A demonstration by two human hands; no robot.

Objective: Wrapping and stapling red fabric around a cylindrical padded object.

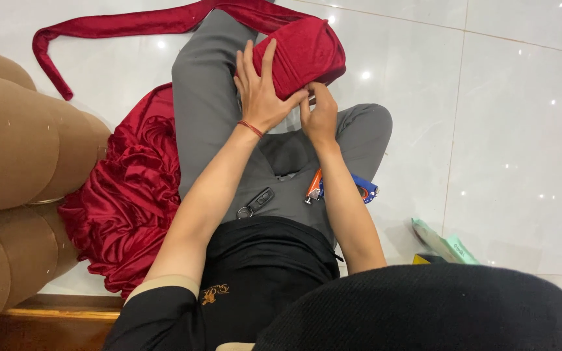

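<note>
I sit on the floor in grey trousers. A folded bundle of dark red velvet cloth (pixel 307 55) rests on my raised knee. My left hand (pixel 261 91) lies flat on its near side, fingers spread, a red thread around the wrist. My right hand (pixel 319 114) pinches the cloth's lower edge right next to the left thumb. A long strip of the same red cloth (pixel 112 26) trails away across the floor to the left. A gathered heap of red cloth (pixel 128 195) lies beside my left thigh.
A black car key (pixel 256 201) lies on my lap, with an orange lighter (pixel 313 185) and a blue packet (pixel 364 188) beside my right forearm. A tan padded sofa (pixel 14 162) stands at left. A green packet (pixel 447 244) lies on the white tiled floor (pixel 508 130).
</note>
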